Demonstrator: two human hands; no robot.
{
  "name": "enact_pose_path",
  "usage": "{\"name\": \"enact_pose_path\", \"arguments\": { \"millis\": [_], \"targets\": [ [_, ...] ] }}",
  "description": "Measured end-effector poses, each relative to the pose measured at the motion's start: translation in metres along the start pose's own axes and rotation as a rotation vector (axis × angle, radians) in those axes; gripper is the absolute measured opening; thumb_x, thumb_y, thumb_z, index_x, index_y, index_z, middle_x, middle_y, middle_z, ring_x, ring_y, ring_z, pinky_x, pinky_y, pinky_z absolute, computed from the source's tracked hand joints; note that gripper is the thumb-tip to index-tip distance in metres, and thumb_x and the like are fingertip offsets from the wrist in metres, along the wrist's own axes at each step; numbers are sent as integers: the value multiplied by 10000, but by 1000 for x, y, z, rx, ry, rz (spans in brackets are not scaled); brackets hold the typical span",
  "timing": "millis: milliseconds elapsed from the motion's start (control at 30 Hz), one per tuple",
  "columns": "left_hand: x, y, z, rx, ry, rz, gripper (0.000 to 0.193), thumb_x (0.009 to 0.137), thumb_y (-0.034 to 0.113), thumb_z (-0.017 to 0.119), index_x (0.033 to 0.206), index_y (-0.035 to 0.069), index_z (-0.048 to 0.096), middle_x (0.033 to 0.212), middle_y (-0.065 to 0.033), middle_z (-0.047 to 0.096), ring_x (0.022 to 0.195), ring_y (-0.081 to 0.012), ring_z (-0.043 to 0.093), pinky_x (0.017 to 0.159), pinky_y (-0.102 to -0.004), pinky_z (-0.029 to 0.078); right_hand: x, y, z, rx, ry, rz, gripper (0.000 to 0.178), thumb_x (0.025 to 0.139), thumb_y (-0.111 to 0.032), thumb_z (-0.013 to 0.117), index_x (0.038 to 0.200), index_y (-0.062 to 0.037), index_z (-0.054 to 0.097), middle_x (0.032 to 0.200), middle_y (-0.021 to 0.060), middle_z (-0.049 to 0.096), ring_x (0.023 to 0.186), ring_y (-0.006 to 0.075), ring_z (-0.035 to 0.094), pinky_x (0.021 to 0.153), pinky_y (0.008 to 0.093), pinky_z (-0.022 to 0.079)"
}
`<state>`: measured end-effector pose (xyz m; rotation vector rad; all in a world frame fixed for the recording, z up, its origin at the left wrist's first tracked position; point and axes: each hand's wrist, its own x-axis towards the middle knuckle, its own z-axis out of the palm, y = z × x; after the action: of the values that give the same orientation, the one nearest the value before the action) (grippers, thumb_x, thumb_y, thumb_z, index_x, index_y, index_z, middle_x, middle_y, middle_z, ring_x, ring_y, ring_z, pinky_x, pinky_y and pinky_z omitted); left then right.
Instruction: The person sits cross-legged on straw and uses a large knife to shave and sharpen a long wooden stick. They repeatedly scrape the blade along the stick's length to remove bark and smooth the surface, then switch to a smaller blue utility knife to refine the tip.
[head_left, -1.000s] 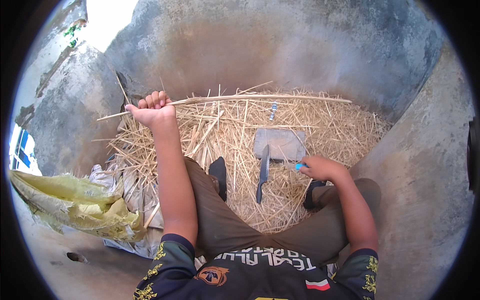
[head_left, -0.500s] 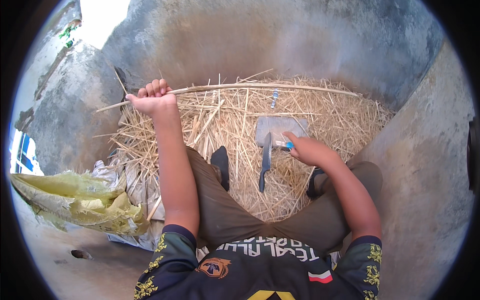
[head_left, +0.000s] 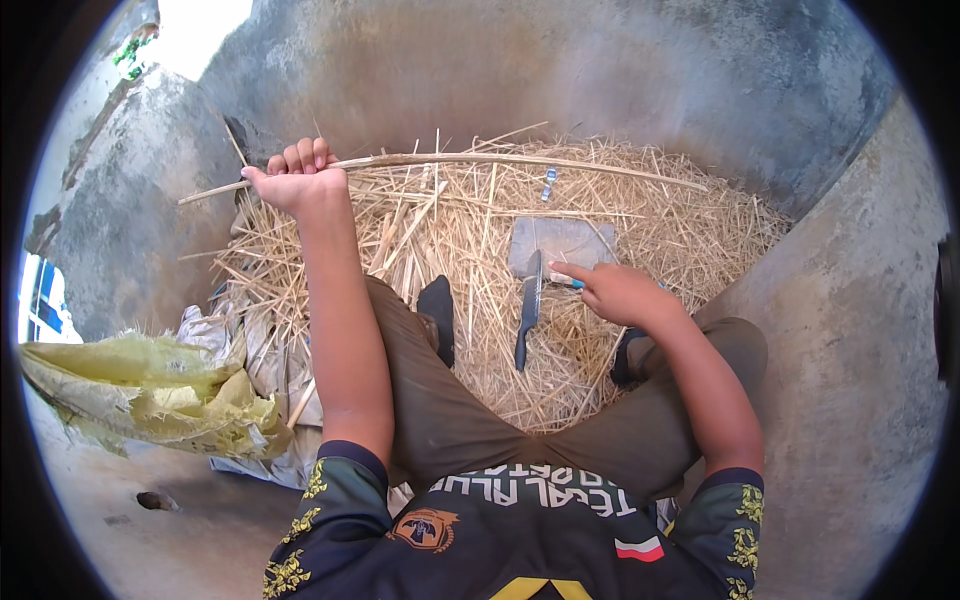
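Note:
A long, thin pale stick (head_left: 520, 160), perhaps split bamboo, runs across above the straw. My left hand (head_left: 306, 178) is closed around it near its left end, palm turned up. My right hand (head_left: 622, 292) curls around a small blue-handled tool (head_left: 577, 284), index finger stretched out over it. Its pale front part looks like a blade, but the fingers hide most of the tool. Under that fingertip lies a grey slab (head_left: 585, 238). Just left of the right hand, a knife with a dark handle (head_left: 522, 345) lies with its blade tip on the slab.
Loose straw and sticks (head_left: 690, 215) cover the floor between my legs and the concrete wall (head_left: 560, 70). A small blue-and-white object (head_left: 549, 182) lies on the straw. On the left is a torn yellowish sack (head_left: 150, 390). Another wall (head_left: 840, 330) stands at the right.
Both hands and the stick sit slightly higher in the view, as does the whole scene. My right hand has shifted a little left, its index finger reaching further over the slab. The left grip stays.

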<state>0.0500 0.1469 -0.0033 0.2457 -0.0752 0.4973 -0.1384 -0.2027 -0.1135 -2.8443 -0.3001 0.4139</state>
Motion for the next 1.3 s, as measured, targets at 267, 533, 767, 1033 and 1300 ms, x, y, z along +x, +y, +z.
{"name": "enact_pose_path", "arguments": {
  "millis": [267,533,767,1033,1300],
  "targets": [
    [1,2,-1,-3,-7,-6,647,1028,637,221,592,160,190,533,4,143,477,-163,143,449,-298,172,4,6,3,2,4,-14,420,952,-193,478,1367,-239,513,972,193,653,947,366,650,822,497,506],
    [-4,1,3,-7,18,-9,632,1032,626,249,606,163,180,523,2,144,476,-164,134,448,-299,152,4,7,7,5,73,-35,315,943,-186,497,1256,-162,521,980,195,662,932,380,655,807,498,505],
    [-2,1,2,-6,21,1,634,1031,628,257,608,162,180,525,1,146,479,-165,131,451,-304,152,0,4,-5,107,136,17,392,922,-199,568,1294,-100,497,959,202,678,902,393,659,811,476,512],
    [-9,-6,4,-94,88,-11,637,1028,635,242,612,159,156,526,0,144,480,-168,136,454,-306,167,-7,33,-34,192,650,-140,268,950,-230,610,1099,-12,656,870,155,663,790,324,631,759,428,507],
    [-64,-48,11,3,148,-98,580,1039,615,149,684,161,212,516,2,181,456,-160,187,446,-309,236,23,-13,-55,1394,597,-116,448,933,-423,688,1113,-15,642,622,-68,426,539,60,455,551,255,452]
  ]
}}
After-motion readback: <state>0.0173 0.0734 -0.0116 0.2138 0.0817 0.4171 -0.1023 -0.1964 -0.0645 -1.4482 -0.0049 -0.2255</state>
